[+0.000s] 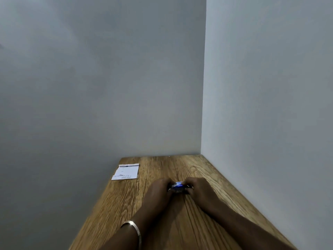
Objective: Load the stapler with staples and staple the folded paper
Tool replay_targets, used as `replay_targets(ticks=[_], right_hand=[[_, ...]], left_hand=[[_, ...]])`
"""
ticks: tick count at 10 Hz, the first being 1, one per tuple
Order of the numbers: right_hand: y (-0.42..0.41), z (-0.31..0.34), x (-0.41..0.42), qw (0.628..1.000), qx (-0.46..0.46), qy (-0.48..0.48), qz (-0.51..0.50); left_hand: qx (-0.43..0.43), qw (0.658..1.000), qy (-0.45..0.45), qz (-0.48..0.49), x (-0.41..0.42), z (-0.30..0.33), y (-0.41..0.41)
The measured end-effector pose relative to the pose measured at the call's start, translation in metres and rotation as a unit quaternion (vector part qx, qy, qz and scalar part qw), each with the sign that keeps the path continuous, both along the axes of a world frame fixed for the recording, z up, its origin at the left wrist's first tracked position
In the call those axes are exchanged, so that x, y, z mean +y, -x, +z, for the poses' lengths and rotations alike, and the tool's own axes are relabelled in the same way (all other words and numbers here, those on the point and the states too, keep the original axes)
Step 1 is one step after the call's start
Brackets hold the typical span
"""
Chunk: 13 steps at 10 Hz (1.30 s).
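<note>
**Both hands on a small blue object, paper off to the left**

We see both hands meeting near the middle of the wooden worktop [158, 230], which sits in a corner between two plain grey walls [270, 87].

- Left hand [158, 191]: fingers curled around the left end of a small blue-and-white object [177, 187]. A metal bangle [132, 227] sits on that forearm.
- Right hand [197, 189]: fingers curled around the right end of the same object.
- The object: mostly hidden by the fingers and blurred. We can't tell if it is the stapler or a staple box. It sits low, at or just above the worktop surface; whether it touches we can't say.
- Folded paper [126, 171]: lies flat on the worktop, near the far left edge, well apart from both hands. Faint print shows on it, unreadable. Its top and bottom edges look folded over.

The head view is tilted up, so the walls fill most of the frame and the hands sit low in it.
</note>
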State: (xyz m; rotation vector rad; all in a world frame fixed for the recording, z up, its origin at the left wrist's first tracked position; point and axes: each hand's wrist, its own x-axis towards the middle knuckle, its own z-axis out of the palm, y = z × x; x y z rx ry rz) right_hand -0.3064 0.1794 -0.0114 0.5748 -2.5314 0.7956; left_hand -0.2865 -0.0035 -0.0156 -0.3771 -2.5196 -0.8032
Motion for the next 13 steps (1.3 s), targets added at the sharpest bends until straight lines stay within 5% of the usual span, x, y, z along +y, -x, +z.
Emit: replay_targets(ticks=[7,13], right_hand=[[0.181,-0.007,0.014,0.998,0.014,-0.039,-0.053],[0.164,-0.003,0.006,0.995,0.032,-0.056,-0.072]], left_hand=[[-0.002,1.000,-0.010,0.030,0.035,0.000,0.188],[-0.033,0.998,-0.020,0.057,0.032,-0.001,0.173]])
